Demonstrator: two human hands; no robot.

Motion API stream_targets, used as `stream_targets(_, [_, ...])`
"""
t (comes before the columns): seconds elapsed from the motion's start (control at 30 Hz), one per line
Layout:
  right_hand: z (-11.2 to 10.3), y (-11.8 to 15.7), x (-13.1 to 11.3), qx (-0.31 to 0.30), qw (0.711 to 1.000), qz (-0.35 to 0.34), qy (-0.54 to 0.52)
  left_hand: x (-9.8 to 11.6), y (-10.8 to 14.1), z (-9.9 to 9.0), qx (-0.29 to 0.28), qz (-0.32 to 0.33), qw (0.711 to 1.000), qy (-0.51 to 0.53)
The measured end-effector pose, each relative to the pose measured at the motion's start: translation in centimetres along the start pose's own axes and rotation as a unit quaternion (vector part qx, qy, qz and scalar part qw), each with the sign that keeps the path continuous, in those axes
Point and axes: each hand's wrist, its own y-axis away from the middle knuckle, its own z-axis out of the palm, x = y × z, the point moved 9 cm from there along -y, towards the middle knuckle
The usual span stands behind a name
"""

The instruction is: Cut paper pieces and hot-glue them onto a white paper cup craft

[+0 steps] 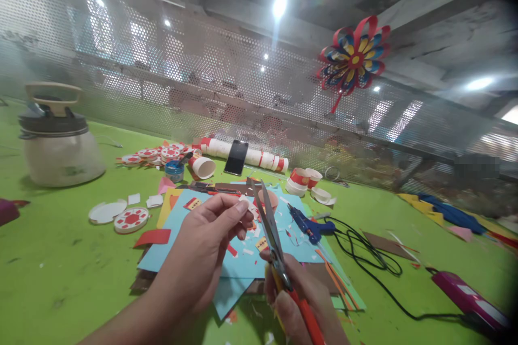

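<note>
Scissors with red and yellow handles are gripped in my right hand, their blades pointing up and slightly apart. Just left of the blades, my left hand pinches a small white piece of paper, partly hidden by the fingers. Beneath both hands lie light blue sheets strewn with red and white scraps. A small patterned yellow and red piece rests near the scissors, and a similar one lies beyond my left hand. On the left, a red strip overlaps the sheets.
A blue glue gun with a looping black cord sits right of the sheets. Behind are a phone, paper cups and a white tube. A large jug stands left; a purple power strip lies right.
</note>
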Motion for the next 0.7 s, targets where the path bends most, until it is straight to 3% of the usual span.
stream_targets(0.3, [0.7,0.1,0.9,-0.031,0.999,0.009,-0.019,0.3,0.0,0.1,-0.028,0.053,0.993,-0.101])
stream_targets(0.53, [0.2,0.0,0.3,-0.018,0.994,0.021,-0.105,0.6,-0.2,-0.8,0.015,0.076,0.989,-0.124])
stream_targets(0.7, [3.0,0.9,2.1,-0.119,0.937,0.149,-0.292,0.8,-0.2,0.0,0.005,0.058,0.997,-0.044])
